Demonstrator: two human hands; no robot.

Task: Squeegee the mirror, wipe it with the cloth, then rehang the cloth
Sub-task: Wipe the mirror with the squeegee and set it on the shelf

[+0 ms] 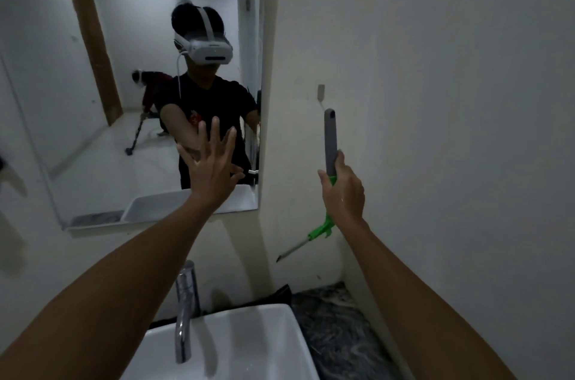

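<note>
The squeegee (330,143), a tool with a grey handle, a bright green neck and a thin metal blade bar, is upright in front of the pale wall (435,68) to the right of the mirror, apart from the glass. Its grey handle points up and its green neck runs down behind the hand to the blade bar, which slants down to the left, close to the wall. The right hand (343,190) holds it at the join of grey and green, fingers wrapped and pressed together around the shaft.

The tall rectangular frameless wall mirror (77,146) hangs to the left of the squeegee, its lower edge above the basin. The left hand (211,162) is raised in front of the mirror's lower right part, palm toward the glass, fingers spread and holding nothing; whether the fingertips touch the glass cannot be told. The mirror reflects the person in a dark shirt wearing a white headset, a brown door and a pale floor.

A small pale wall hook (321,92) sits on the wall just above the tip of the grey handle. Below the mirror stands a white square ceramic basin (273,348) with a chrome tap (186,311) at its back edge. To the right of the basin lies the dark marbled desk (336,333).
</note>
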